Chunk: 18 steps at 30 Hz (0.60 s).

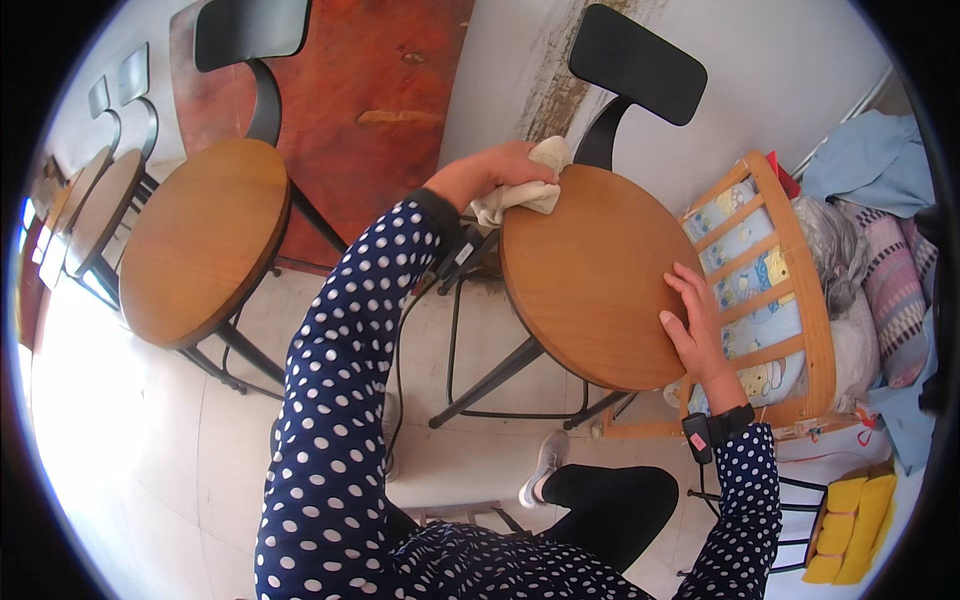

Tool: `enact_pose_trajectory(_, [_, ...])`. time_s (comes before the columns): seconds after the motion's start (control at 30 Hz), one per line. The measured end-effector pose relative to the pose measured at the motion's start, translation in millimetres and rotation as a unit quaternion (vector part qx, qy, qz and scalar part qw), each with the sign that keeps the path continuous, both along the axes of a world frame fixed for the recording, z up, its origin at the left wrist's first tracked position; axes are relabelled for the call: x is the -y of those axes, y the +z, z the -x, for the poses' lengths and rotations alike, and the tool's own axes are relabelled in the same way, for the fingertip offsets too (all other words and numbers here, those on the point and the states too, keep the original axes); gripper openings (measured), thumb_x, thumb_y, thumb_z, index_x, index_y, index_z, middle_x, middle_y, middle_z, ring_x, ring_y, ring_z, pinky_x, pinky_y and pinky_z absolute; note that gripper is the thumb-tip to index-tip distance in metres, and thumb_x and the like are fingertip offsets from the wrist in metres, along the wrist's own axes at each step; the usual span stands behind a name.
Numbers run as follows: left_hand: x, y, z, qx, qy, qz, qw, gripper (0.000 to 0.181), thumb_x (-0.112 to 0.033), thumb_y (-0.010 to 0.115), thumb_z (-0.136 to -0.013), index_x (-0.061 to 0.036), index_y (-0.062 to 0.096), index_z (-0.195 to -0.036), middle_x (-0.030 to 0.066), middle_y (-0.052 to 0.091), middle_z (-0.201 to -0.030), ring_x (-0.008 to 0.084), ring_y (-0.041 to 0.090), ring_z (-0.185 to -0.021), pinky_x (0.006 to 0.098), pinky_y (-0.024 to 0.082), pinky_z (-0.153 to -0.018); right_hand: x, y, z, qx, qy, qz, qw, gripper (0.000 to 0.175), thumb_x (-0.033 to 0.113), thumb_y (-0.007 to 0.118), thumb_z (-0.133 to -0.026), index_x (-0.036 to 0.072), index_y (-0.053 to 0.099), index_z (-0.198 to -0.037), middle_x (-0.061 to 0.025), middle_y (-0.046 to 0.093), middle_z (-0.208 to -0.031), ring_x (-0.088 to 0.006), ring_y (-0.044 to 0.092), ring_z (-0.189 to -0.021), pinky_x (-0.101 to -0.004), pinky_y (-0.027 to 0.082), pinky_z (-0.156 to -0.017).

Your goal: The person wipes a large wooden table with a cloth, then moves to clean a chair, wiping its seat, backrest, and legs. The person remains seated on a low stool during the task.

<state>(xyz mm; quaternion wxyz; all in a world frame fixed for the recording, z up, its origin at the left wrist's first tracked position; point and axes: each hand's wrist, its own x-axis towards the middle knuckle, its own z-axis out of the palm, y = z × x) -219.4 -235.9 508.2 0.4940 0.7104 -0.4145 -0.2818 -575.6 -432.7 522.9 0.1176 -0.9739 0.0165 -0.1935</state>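
In front of me stands a stool with a round wooden seat (600, 285), dark metal legs and a black backrest (637, 64) on a curved support. My left hand (499, 172) grips a crumpled off-white cloth (529, 195) at the seat's far left rim, close to the backrest support. Part of the cloth lies over the wood. My right hand (697, 322) rests on the right rim of the same seat, fingers spread, with nothing held. Both wrists wear black bands with small cabled devices.
A similar stool (206, 240) stands to the left, with more beyond it. A reddish board (382, 97) leans against the wall. On the right are a slatted wooden crib (817, 322), heaped fabrics (892, 285) and a yellow cushion (851, 517). A cable (397, 375) hangs from the left wrist.
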Motion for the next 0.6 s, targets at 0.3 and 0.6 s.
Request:
enact_pose_trajectory(0.3, [-20, -8, 23, 0.148, 0.059, 0.038, 0.986, 0.050, -0.032, 0.067, -0.087, -0.0017, 0.059, -0.126, 0.0153, 0.068, -0.116, 0.0249, 0.063, -0.109, 0.0366, 0.049, -0.094, 4, -4, 0, 0.022, -0.006, -0.007, 1.000, 0.046, 0.027, 0.062, -0.089, 0.006, 0.056, -0.130, -0.0143, 0.049, -0.143, -0.0344, 0.044, -0.133, -0.0449, 0.031, -0.111])
enact_pose_trajectory(0.6, [-104, -52, 232, 0.117, 0.267, 0.152, 0.944, 0.064, -0.018, 0.067, -0.091, 0.0055, 0.035, -0.142, 0.0284, 0.056, -0.121, 0.0408, 0.059, -0.109, 0.0447, 0.049, -0.093, 17, -20, 3, 0.071, -0.020, 0.013, 0.997, 0.044, 0.031, 0.065, -0.090, 0.009, 0.061, -0.128, -0.0123, 0.055, -0.138, -0.0311, 0.048, -0.131, -0.0445, 0.033, -0.111])
